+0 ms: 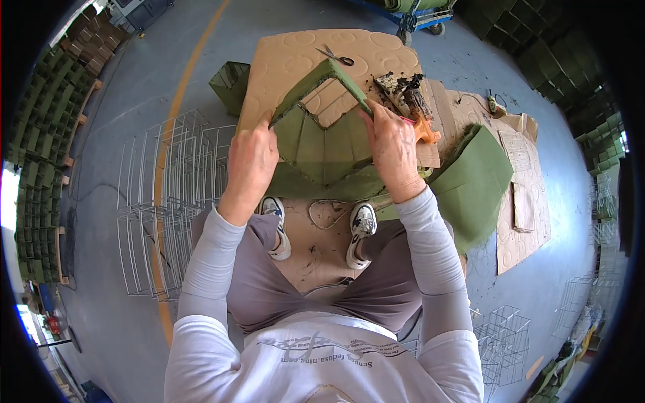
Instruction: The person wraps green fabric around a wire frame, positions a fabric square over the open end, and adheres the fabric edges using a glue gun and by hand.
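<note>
A green fabric box-shaped frame [324, 144] with dark edges stands open toward me above the cardboard. My left hand [253, 158] pinches its left corner, fingers closed on the fabric edge. On the right side, my right hand [392, 149] grips the opposite edge, thumb inside and fingers outside. Through the opening, thin wires and cardboard show. Beyond the frame lie black scissors [335, 56]. Close to my right hand are a dark-stained brush-like bundle [405, 95] and an orange item [426, 130].
Wire frames [171, 208] stand on the floor at left, more [504, 342] at lower right. Green fabric [476, 191] lies at right beside a cardboard sheet [527, 232]. A blue cart [423, 19] is at the top. Green boxes [40, 141] are stacked at far left.
</note>
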`<state>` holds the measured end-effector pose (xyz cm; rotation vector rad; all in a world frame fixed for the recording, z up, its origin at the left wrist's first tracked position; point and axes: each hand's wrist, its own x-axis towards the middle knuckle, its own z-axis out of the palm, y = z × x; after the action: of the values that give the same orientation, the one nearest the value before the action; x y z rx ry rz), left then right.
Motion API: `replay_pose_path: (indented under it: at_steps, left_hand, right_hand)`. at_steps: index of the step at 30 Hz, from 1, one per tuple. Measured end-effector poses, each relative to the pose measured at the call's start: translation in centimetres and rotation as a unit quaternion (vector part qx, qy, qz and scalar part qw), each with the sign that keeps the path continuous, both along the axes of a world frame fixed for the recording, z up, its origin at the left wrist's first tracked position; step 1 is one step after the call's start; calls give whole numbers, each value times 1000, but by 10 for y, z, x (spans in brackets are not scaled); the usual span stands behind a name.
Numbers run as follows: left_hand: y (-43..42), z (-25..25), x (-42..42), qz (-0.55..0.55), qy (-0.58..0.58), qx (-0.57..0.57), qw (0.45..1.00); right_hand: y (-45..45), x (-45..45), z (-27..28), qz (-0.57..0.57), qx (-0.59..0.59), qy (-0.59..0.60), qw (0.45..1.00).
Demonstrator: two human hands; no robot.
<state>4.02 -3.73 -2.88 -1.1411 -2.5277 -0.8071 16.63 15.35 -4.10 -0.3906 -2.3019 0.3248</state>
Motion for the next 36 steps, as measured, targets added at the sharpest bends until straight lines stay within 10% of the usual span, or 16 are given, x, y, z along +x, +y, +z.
replay_pose_path:
  at_steps: [8,13,17,28,31,36]
  left_hand:
    - [11,-11,-1,-4,19,27,999]
    - [17,-8,-3,-24,-9,67,997]
    - [20,3,2,-19,-104,54,993]
    - [22,3,-1,-34,90,74,993]
    - [23,-10,-15,-46,68,106,991]
    - [23,-54,-29,-54,1,-13,998]
  right_hand:
    - [13,0,-10,6,-49,26,998]
    - [-6,26,2,-94,-145,-294,940]
    - [9,35,-38,-69,-125,-214,966]
    - [48,-20,-53,20,-155,-21,988]
    - [45,-20,-47,168,-427,-99,883]
    - [54,-1,-49,237,-483,-259,802]
